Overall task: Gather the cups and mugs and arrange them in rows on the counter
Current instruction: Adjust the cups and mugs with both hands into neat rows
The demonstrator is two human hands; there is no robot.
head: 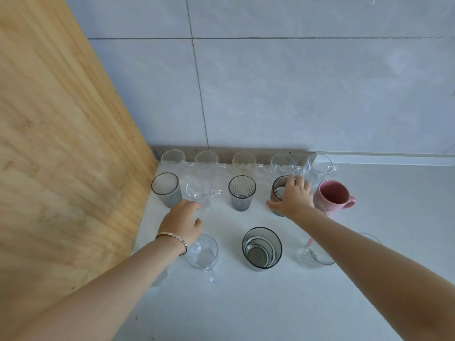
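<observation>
Cups stand in three rows on the white counter (246,303). Several clear glass mugs line the back, among them one at the right end (318,164). In the middle row stand a grey ribbed glass (165,189), a clear mug (200,193), another grey ribbed glass (241,193), a brown-banded glass (278,193) and a pink mug (332,196). My right hand (294,196) grips the brown-banded glass from above. My left hand (182,221) curls round the near side of the clear mug. The front row holds a clear mug (204,253), a grey tumbler (261,248) and a clear glass (311,257) partly behind my right arm.
A tall wooden panel (61,143) closes off the left side, close to the leftmost cups. A grey tiled wall (295,82) rises behind the back row. The counter stretches on to the right and toward me.
</observation>
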